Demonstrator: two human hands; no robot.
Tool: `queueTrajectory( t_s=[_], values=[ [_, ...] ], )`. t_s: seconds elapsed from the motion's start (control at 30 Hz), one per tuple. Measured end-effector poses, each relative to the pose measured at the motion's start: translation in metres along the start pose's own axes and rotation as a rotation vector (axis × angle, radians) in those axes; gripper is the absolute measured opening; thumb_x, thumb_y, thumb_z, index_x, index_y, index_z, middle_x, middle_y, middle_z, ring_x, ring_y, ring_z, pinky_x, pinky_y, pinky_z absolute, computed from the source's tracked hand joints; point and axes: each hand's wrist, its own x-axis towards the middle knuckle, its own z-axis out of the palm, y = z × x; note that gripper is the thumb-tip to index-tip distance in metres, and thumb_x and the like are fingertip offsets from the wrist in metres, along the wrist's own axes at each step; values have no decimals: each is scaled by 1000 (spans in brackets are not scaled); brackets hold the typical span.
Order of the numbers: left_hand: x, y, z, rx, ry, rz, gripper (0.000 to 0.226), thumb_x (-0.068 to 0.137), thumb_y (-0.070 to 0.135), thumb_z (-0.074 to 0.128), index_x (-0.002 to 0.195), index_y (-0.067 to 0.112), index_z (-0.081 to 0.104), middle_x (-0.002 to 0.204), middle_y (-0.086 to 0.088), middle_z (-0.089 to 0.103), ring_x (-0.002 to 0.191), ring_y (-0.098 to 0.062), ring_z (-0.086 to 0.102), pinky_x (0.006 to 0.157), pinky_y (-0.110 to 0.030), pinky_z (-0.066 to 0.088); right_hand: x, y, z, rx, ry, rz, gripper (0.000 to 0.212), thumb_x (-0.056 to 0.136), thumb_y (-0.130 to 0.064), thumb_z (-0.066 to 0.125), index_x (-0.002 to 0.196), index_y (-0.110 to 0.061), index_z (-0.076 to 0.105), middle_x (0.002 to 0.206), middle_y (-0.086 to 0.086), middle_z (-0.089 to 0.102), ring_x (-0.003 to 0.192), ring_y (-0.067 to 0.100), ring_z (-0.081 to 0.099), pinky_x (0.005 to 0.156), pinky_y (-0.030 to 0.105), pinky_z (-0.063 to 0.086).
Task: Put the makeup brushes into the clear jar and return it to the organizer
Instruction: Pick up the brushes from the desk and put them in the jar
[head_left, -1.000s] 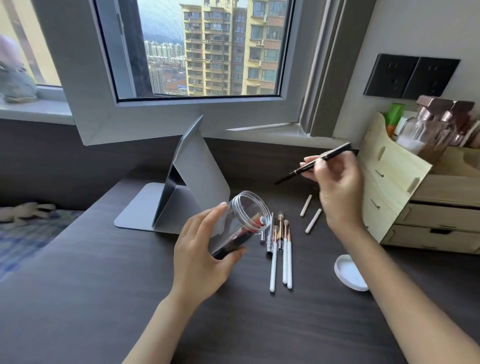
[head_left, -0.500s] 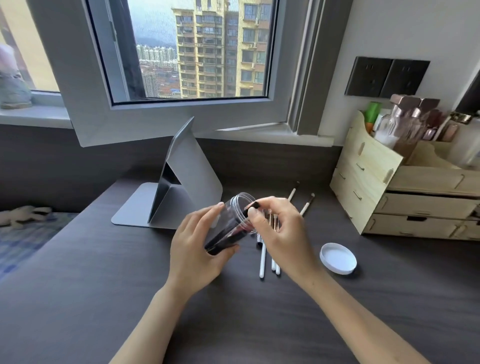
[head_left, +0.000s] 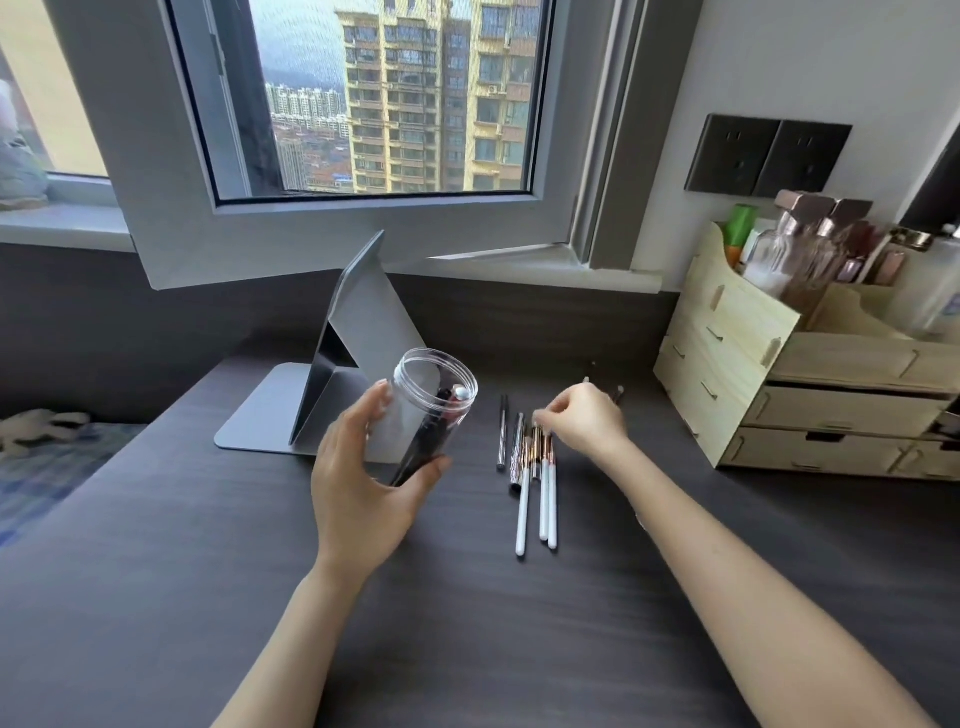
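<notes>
At frame centre: the left hand (head_left: 363, 488) holds the clear jar (head_left: 428, 415) lifted off the dark worktop (head_left: 208, 597), tilted with its open mouth toward upper right, likely so a brush can slide in from the right
Left fingers: wrapped round the jar's lower body, thumb on the near side, closed firmly on it
Jar contents: a few dark-handled items already lie inside, one pale tip near the rim; exactly how many cannot be told
Right of centre: the right hand (head_left: 584, 421) hovers low over the upper ends of the makeup brushes (head_left: 535, 478), fingers curled downward as if pinching one; whether they have hold of a brush yet cannot be told
Brushes: laid in a loose parallel row on the worktop, white handles pointing to the lower frame, a thin dark one just left of them, more partly hidden behind the hand
Right edge: the wooden organizer (head_left: 727, 353) stands full of bottles, well apart from the jar
Behind the jar: a grey folding stand (head_left: 358, 332)
Progress judged: filling is partway; return to the organizer not yet done
</notes>
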Motion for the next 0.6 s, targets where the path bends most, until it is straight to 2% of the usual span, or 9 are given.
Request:
queueTrajectory(
  t_s=[0.1, 0.23, 0.3, 0.4, 0.53, 0.6],
  values=[
    [0, -2, 0, -8, 0, -12, 77, 57, 42, 77, 128, 31, 46, 116, 41, 49, 109, -3, 53, 95, -27, 44, 5, -5, 9, -135, -54, -1, 23, 74, -30, 65, 75, -10, 76, 85, 7, 76, 93, 26, 67, 73, 29, 48],
    [-1, 1, 1, 18, -6, -6, 78, 57, 32, 81, 127, 32, 46, 117, 31, 49, 107, 5, 50, 94, -27, 45, 6, -14, 19, -183, -17, -5, 29, 75, -35, 63, 73, -8, 72, 73, 7, 67, 87, 29, 67, 63, 25, 40],
    [-1, 2, 1, 30, -13, 0, 78, 57, 30, 81, 126, 33, 45, 117, 30, 49, 106, 3, 52, 94, -28, 45, 9, -23, 24, -190, 0, -18, 34, 77, -42, 64, 75, -9, 70, 79, 7, 70, 89, 27, 68, 61, 25, 39],
    [-1, 2, 2, 37, -18, 10, 78, 57, 29, 81, 125, 34, 45, 119, 28, 50, 110, -10, 55, 95, -35, 46, 16, -39, 30, -253, -20, -23, 33, 80, -46, 63, 74, -13, 60, 91, 5, 69, 96, 26, 67, 61, 23, 37],
    [-1, 3, 2, 47, -18, 20, 75, 58, 35, 79, 125, 35, 45, 120, 29, 50, 110, -12, 56, 95, -37, 46, 24, -53, 41, -379, -78, 8, 17, 83, -29, 59, 94, -17, 64, 108, 2, 69, 102, 24, 65, 69, 23, 38],
    [0, 4, 1, 44, -18, 20, 74, 58, 41, 75, 125, 35, 45, 120, 28, 50, 109, -13, 57, 94, -38, 47, 28, -55, 45, -379, -98, 32, 12, 84, -24, 56, 91, -17, 62, 106, 2, 69, 100, 24, 65, 69, 23, 38]
  ],
)
